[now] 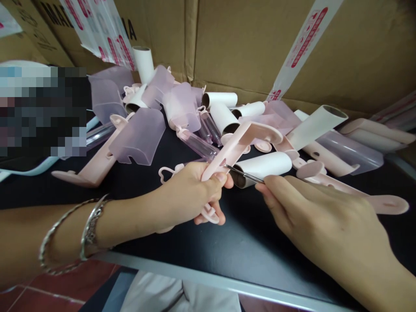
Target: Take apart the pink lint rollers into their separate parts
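My left hand [191, 195] is closed around a pale pink plastic holder [232, 147], a channel-shaped piece with a rounded flange at its far end. Part of it is hidden by my fingers, and a pink end [210, 213] shows below them. My right hand [318, 216] grips a thin metal tool [247, 174] whose kind I cannot make out. Its tip meets the pink holder at a small hole in the wall. Just behind the tool lies a white cardboard tube [268, 167]. Another pink piece [351, 190] is beside my right hand, partly covered by it.
Translucent lilac covers [139, 136], white tubes [316, 125] and clear plastic cylinders [199, 145] are heaped across the black table [195, 242]. A large cardboard box [227, 47] stands behind them. The table's grey edge [182, 273] runs along the front.
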`<state>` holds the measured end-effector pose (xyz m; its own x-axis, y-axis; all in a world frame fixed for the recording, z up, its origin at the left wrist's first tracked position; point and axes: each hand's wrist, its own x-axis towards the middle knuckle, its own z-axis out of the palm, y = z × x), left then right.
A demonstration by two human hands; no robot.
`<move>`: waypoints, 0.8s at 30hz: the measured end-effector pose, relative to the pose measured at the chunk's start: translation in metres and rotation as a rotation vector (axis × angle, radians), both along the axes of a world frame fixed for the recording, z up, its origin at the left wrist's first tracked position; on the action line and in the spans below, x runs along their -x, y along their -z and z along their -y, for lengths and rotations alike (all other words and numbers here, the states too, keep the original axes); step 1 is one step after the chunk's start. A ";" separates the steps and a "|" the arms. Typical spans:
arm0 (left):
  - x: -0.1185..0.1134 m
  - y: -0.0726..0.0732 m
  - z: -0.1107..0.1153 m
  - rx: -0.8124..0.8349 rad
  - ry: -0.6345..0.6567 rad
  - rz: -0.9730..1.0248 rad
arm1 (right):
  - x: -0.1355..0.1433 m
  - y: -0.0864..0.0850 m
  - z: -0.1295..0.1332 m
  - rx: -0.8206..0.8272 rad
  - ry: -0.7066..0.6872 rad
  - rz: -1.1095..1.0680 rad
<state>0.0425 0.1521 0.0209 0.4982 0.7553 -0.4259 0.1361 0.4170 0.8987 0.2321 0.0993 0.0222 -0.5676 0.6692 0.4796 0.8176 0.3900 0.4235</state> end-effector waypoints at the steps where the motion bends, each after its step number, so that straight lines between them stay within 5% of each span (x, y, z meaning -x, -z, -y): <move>1: 0.000 0.000 0.000 -0.003 0.007 0.006 | 0.000 0.001 0.000 -0.007 0.000 -0.002; 14: 0.005 -0.002 -0.006 0.087 0.119 -0.007 | 0.003 0.028 -0.015 -0.091 0.005 -0.042; 24: 0.005 -0.004 -0.007 0.122 0.062 -0.016 | 0.008 0.027 -0.014 -0.074 0.049 -0.006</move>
